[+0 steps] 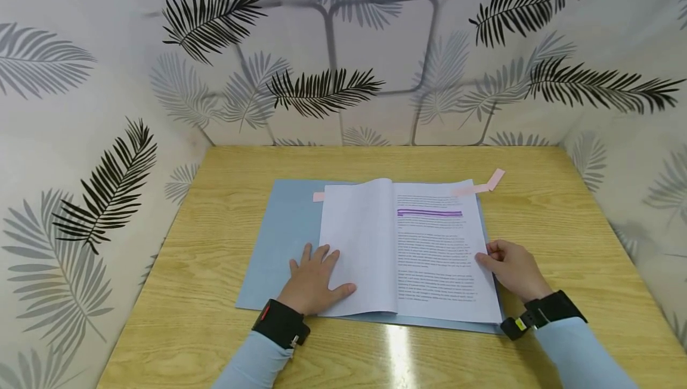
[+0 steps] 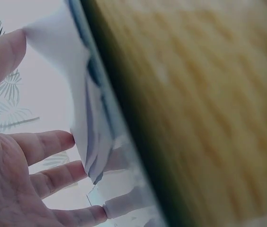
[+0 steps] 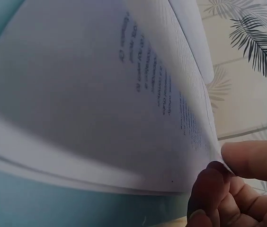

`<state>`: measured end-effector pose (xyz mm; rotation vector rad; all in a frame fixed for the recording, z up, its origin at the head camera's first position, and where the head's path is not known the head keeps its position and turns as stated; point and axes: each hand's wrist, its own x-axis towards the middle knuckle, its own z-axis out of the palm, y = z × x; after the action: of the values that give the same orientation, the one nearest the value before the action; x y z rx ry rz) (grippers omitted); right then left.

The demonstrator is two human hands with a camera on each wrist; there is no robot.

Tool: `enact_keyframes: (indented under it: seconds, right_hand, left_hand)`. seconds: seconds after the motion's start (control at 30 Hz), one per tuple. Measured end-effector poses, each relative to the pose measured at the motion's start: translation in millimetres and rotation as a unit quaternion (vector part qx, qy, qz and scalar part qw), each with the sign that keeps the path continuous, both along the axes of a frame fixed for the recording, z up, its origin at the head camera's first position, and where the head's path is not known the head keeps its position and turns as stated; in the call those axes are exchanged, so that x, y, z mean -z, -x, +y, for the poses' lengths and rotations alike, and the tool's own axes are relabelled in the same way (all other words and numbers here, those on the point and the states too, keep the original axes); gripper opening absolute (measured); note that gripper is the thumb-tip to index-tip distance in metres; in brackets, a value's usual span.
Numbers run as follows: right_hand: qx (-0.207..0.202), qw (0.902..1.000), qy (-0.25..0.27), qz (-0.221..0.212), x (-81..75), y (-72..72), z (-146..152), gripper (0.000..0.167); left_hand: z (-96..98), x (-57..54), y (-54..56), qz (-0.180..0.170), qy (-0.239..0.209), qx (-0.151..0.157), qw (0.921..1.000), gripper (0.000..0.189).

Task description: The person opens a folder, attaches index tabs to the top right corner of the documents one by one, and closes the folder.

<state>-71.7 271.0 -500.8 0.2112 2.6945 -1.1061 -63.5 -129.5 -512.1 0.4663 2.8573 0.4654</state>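
Observation:
A blue folder (image 1: 284,216) lies open on the table with white sheets inside. On its left side is a blank turned page (image 1: 354,240); on the right is a printed page (image 1: 435,264) with purple marked lines (image 1: 429,213). My left hand (image 1: 311,284) rests with spread fingers across the blank page's lower left edge and the folder cover. At the right edge, my right hand (image 1: 515,269) pinches the printed page between thumb and index finger. In the right wrist view that page's edge (image 3: 202,127) is lifted, and printing shows beneath it.
Pink sticky tabs (image 1: 496,180) stick out past the top right of the pages, and another pink tab (image 1: 318,197) at the left. The wooden table (image 1: 214,246) surrounds the folder. A leaf-patterned cloth (image 1: 376,49) hangs behind and at both sides.

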Motion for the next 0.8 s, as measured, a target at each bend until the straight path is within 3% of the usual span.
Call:
enact_keyframes:
  seconds: [0.23,0.47,0.63,0.8]
  right_hand:
    - [0.001,0.9998,0.020,-0.009,-0.3,0.9,1,0.036]
    - [-0.003,0.9988,0.046,-0.015,-4.6,1.3,1,0.053]
    - [-0.009,0.9929,0.116,-0.023,-11.7,0.9,3,0.073]
    - [-0.019,0.9837,0.175,-0.035,-15.9,2.9,2,0.075]
  left_hand:
    - [-0.9,-2.0,-0.2,0.006,-0.010,0.003,0.9999,0.083]
    - [-1.5,-4.6,-0.5,0.009,-0.015,0.007,0.9998,0.081]
    - [-1.7,-2.9,0.0,0.010,-0.008,0.007,0.9999,0.082]
    - [-2.4,-1.6,1.2,0.004,-0.007,0.004,1.0000,0.081]
